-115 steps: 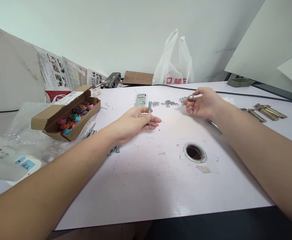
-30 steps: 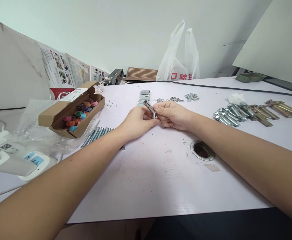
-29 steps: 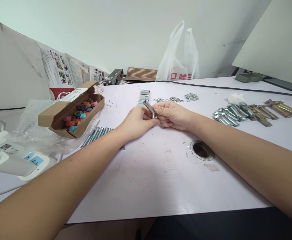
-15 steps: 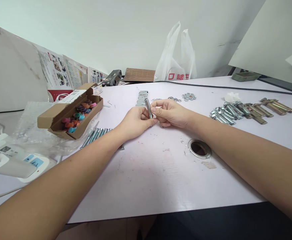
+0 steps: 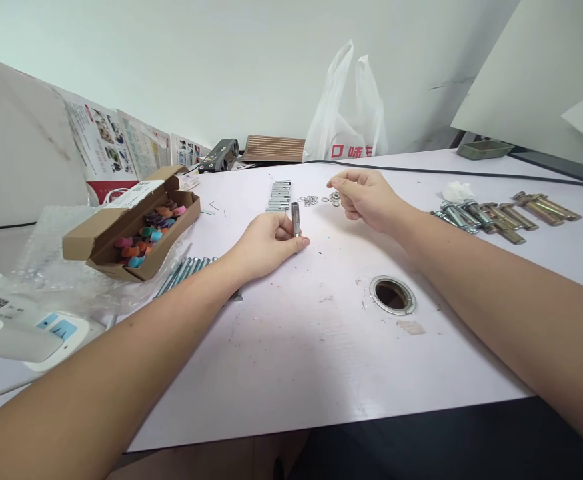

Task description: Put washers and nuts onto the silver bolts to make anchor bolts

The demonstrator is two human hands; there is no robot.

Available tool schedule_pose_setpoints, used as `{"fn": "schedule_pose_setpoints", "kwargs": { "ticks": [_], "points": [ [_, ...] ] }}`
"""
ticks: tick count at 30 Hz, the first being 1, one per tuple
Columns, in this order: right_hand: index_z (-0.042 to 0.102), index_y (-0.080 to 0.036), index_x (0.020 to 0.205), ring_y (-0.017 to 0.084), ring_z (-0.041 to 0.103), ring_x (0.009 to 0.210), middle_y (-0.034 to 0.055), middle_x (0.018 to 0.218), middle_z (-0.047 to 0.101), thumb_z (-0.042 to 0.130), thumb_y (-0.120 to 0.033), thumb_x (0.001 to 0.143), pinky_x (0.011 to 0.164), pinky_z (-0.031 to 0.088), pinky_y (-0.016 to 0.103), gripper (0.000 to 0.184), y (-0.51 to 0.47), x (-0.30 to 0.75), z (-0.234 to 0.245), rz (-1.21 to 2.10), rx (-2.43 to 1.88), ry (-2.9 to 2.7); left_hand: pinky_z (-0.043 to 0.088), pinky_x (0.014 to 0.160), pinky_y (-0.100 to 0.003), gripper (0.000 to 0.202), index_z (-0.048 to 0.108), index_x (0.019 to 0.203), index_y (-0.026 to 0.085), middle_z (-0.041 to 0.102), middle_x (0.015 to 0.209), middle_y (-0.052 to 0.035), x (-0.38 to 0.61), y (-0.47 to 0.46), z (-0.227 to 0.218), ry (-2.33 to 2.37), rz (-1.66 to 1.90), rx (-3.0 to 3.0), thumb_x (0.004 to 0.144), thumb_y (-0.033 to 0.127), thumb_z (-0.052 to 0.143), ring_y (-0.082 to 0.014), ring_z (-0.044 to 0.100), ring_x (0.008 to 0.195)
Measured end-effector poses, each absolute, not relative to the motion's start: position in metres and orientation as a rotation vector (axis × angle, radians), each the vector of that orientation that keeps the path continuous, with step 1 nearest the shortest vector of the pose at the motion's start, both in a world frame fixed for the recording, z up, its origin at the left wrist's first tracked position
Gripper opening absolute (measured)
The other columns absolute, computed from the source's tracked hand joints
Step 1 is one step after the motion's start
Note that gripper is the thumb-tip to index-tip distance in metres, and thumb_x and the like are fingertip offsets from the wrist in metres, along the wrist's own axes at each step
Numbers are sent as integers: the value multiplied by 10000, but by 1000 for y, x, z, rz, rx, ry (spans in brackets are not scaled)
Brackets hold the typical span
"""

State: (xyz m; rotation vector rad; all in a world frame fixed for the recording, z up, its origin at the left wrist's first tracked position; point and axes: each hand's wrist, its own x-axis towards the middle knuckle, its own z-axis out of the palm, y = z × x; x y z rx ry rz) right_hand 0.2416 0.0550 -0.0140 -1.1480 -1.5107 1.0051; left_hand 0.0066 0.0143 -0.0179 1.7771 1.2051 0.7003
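My left hand point(image 5: 264, 243) rests on the white table point(image 5: 291, 347) and pinches a short silver bolt point(image 5: 295, 219) upright by its lower end. My right hand point(image 5: 368, 197) hovers farther back, its fingers loosely curled and pointing left. Its fingertips are just above a scatter of small washers point(image 5: 321, 199), and I see nothing in them. A neat row of silver sleeves point(image 5: 280, 196) lies just behind the bolt.
An open cardboard box of coloured caps point(image 5: 136, 230) sits on bubble wrap at the left, with long bolts point(image 5: 186, 270) beside it. Finished anchor bolts point(image 5: 501, 217) lie at the right. A round cable hole point(image 5: 392, 295) is in the table. A plastic bag point(image 5: 348, 120) stands at the back.
My right hand has let go of the bolt and moved back and to the right, over the washers. My left hand now holds the bolt alone and more upright.
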Motion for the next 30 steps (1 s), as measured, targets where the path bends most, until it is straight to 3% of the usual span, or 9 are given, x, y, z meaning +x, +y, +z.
{"fn": "schedule_pose_setpoints", "kwargs": {
  "ticks": [4, 8, 13, 18, 24, 30],
  "points": [
    [710, -164, 906, 119, 380, 490, 5, 569, 507, 684, -300, 809, 491, 324, 278, 170, 63, 244, -23, 636, -1586, -1615, 409, 542, -243, 340, 592, 848, 180, 678, 732, -14, 7, 14, -17, 1193, 706, 1785, 720, 431, 782, -129, 591, 623],
    [744, -151, 987, 185, 558, 667, 80, 799, 671, 644, -233, 781, 669, 446, 332, 243, 72, 241, -29, 422, -1688, -1711, 404, 563, -245, 320, 616, 871, 175, 662, 734, -6, 7, 13, -16, 1183, 693, 1818, 738, 425, 765, -122, 574, 632],
    [736, -165, 1104, 252, 623, 950, 127, 1114, 700, 632, -278, 811, 859, 464, 375, 331, 86, 235, -34, 248, -1694, -1900, 394, 587, -252, 275, 647, 923, 185, 638, 713, 7, 5, 14, -18, 1149, 677, 1906, 796, 420, 709, -116, 556, 626],
    [757, -211, 1021, 261, 623, 914, 114, 1079, 712, 648, -381, 839, 798, 468, 393, 272, 90, 221, -30, 278, -1768, -1931, 465, 673, -280, 255, 643, 945, 180, 713, 836, -37, 5, 15, -21, 1077, 678, 1905, 792, 370, 715, -160, 649, 765],
    [770, -181, 923, 256, 610, 853, 132, 1013, 712, 709, -370, 824, 776, 467, 404, 222, 94, 207, -24, 308, -1858, -1842, 514, 781, -307, 237, 641, 911, 167, 731, 962, -75, 7, 16, -24, 1008, 718, 1858, 766, 322, 745, -173, 680, 867],
    [755, -142, 779, 203, 565, 703, 120, 826, 697, 729, -329, 811, 703, 456, 375, 191, 95, 215, -26, 446, -1751, -1827, 464, 660, -275, 281, 696, 897, 156, 723, 845, -64, 6, 13, -19, 1047, 719, 1875, 804, 421, 710, -155, 639, 749]
  ]
}}
